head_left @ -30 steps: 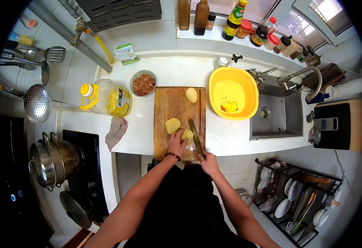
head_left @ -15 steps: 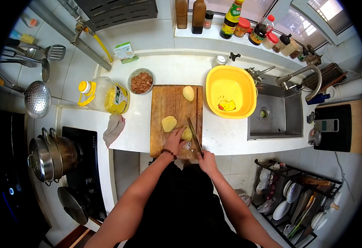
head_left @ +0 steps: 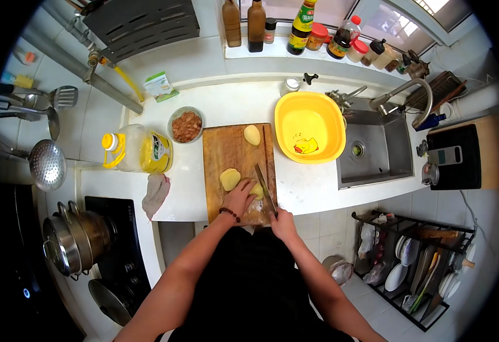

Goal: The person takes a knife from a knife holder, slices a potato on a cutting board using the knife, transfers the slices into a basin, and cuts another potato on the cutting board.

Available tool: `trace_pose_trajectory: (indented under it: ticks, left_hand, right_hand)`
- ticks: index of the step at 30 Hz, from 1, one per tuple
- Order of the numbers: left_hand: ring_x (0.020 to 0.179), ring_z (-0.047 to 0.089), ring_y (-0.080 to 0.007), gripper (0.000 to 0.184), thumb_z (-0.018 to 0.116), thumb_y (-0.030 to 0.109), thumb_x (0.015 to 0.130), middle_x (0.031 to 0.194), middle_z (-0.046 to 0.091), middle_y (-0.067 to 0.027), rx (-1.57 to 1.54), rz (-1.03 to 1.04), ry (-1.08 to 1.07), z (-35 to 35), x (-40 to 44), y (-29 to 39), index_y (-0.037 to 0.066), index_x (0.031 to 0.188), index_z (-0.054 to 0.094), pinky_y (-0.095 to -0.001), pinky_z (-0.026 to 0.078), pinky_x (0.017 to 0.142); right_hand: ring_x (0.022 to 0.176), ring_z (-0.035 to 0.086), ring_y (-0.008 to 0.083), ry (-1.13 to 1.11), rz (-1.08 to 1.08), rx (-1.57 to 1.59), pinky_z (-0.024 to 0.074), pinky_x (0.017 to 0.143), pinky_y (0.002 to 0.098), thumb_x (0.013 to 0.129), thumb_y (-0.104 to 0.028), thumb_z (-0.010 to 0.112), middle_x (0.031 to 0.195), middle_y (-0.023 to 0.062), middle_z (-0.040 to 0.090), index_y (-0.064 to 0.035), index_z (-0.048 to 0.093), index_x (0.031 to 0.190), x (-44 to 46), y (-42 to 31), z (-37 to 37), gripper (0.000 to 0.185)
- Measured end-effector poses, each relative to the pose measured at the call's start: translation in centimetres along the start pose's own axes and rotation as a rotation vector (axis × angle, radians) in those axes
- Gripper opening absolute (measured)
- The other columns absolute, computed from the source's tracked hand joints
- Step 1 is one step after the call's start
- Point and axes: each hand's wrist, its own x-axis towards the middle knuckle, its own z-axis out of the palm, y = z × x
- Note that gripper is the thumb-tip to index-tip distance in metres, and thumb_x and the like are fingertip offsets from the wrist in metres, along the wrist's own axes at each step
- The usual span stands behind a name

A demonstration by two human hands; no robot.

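So on the desk (head_left: 187, 202), your wooden board (head_left: 226, 145) sits at the front edge. Your right hand (head_left: 284, 224) has a closed grip round the knife (head_left: 265, 190), long axis running away from that edge, leaning left. Your left hand (head_left: 239, 198), nearer the pale piece (head_left: 257, 191), has a half-curled grip holding it, just left of the blade.

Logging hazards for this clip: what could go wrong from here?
Fingers of the left grip are close to the knife; a slip could cut them. The yellow piece under them might roll or skid. The near end of the board reaches the edge of the counter; it could shift.
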Motion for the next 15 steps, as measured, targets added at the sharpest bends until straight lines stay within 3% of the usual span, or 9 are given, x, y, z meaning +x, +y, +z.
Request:
trace_pose_trajectory:
  ticks: [6,15]
  left_hand:
    - [0.119,0.063,-0.0365,0.037,0.072,0.02,0.094,0.138,0.061,-0.0152,0.051,0.079,0.03,-0.2,0.0,-0.3,0.009,0.129,0.064,-0.0427,0.055,0.096]
    - [0.11,0.068,-0.0363,0.034,0.075,0.012,0.091,0.136,0.064,-0.016,-0.034,0.159,0.034,-0.2,0.2,-1.1,0.005,0.123,0.066,-0.0403,0.057,0.091]
  right_hand:
    - [0.092,0.066,0.0531,-0.001,0.103,0.063,0.0538,0.082,0.0576,0.097,-0.014,0.061,0.089,0.0357,0.067,0.0066,0.069,0.101,-0.6,-3.1,-0.1,0.022]
    - [0.084,0.066,0.0531,0.137,0.037,0.059,0.0546,0.075,0.059,0.099,-0.015,0.06,0.086,0.0345,0.067,0.0045,0.068,0.11,-2.4,-5.5,-0.2,0.023]
